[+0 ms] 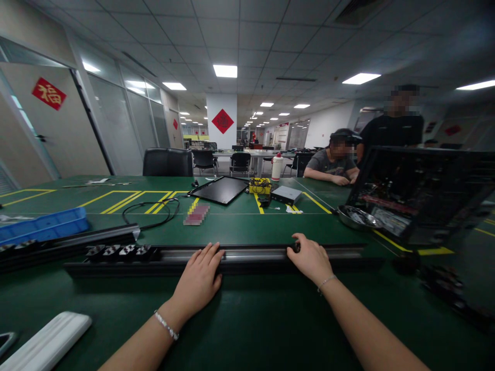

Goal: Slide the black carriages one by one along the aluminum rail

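A long black channel (255,267) with a shiny metal inside lies lengthwise in front of me on the green table. Several black modules with silvery tops (127,251), which look like sockets, sit in a row in its left end. My left hand (203,270) rests flat on the channel's middle, fingers stretched out and holding nothing. Farther right, my right hand (311,257) curls its thumb and index finger round a small black piece (296,247) at the channel. Fingers partly hide that piece, and its kind is unclear.
Left are a second black channel (96,238), a blue tray (46,226), a black cable (154,214) and a white object (50,340). Right, an open computer case (417,196) stands by a metal bowl (358,219). Farther back lie a dark panel (220,189) and grey box (286,194); two people are beyond.
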